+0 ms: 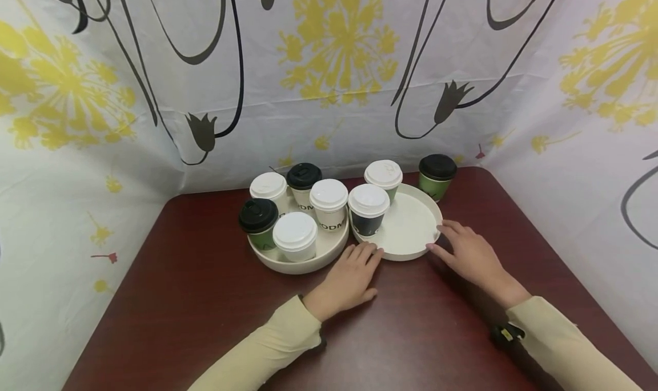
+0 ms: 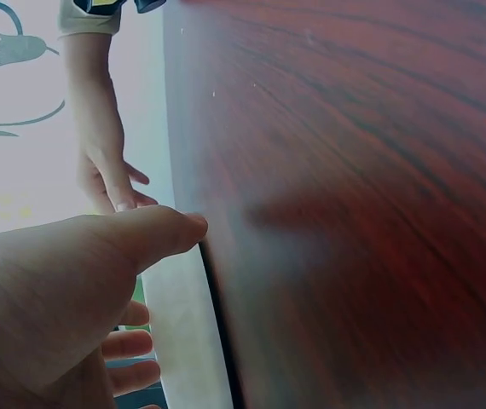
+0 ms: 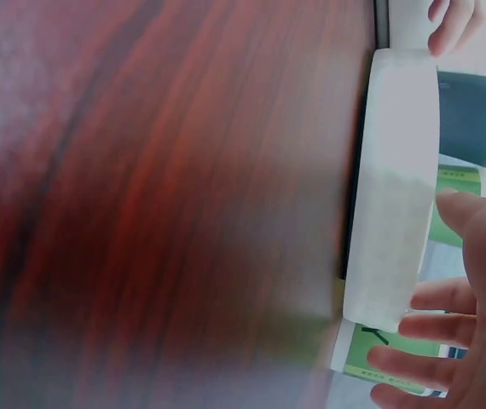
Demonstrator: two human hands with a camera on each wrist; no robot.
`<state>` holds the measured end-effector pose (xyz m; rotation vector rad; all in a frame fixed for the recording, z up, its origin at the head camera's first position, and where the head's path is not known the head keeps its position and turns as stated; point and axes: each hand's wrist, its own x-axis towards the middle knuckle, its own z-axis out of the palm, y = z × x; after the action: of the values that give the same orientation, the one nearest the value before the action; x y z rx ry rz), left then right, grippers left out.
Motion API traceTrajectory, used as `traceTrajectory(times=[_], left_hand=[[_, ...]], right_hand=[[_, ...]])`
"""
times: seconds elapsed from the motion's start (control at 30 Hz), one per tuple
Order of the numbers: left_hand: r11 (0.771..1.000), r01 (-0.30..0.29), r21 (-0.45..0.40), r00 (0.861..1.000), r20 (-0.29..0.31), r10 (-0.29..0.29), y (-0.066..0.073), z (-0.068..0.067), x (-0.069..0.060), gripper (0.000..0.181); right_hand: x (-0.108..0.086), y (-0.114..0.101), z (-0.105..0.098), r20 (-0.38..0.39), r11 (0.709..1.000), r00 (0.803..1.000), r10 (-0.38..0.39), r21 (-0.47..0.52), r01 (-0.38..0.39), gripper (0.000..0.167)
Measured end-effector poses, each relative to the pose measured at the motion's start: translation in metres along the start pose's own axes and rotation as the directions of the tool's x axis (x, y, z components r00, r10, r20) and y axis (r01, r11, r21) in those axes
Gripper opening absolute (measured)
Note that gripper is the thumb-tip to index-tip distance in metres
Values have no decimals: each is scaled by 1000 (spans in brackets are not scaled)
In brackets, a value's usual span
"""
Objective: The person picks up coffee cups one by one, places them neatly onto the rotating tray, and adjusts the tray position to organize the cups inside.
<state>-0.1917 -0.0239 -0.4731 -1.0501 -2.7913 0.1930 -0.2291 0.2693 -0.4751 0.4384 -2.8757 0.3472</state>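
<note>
My left hand [image 1: 343, 281] lies with its fingers extended at the near left rim of the right white round tray [image 1: 408, 231]. Across the tray, my right hand [image 1: 470, 257] has its spread thumb and fingers at the right rim; in the right wrist view, the fingertips [image 3: 413, 326] are by the tray wall. Toward the tray's left side stand a dark cup with a white lid [image 1: 368, 208] and, behind it, a green cup with a white lid [image 1: 383, 175]. In the left wrist view, the thumb [image 2: 170, 232] extends and the other fingers are partly hidden.
A second round tray [image 1: 293, 267] adjoins on the left, bearing several lidded paper cups, among them a green cup with a black lid [image 1: 259, 222]. Another black-lidded green cup [image 1: 437, 175] stands on the dark red table [image 1: 205, 299] behind the right tray. Patterned cloth [image 1: 329, 134] hangs around the table.
</note>
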Motion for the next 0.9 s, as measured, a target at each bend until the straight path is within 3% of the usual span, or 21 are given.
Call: traceTrajectory(times=[0.37,0.7,0.9], left_hand=[[999,-26,29,999,-18,27,4,-1,4,83],[996,-67,62,997,-29,69,16,-11,12,86],[993,-68,94,998,-4,69,20,-10,15,86]], right_hand=[[-11,-11,-6,18,999,999,-50,-18,51,61],[-19,-23,-13,49,993,995,-83,-81,87,64],[-22,-25,-13,49,988,993,-106,-105,111,65]])
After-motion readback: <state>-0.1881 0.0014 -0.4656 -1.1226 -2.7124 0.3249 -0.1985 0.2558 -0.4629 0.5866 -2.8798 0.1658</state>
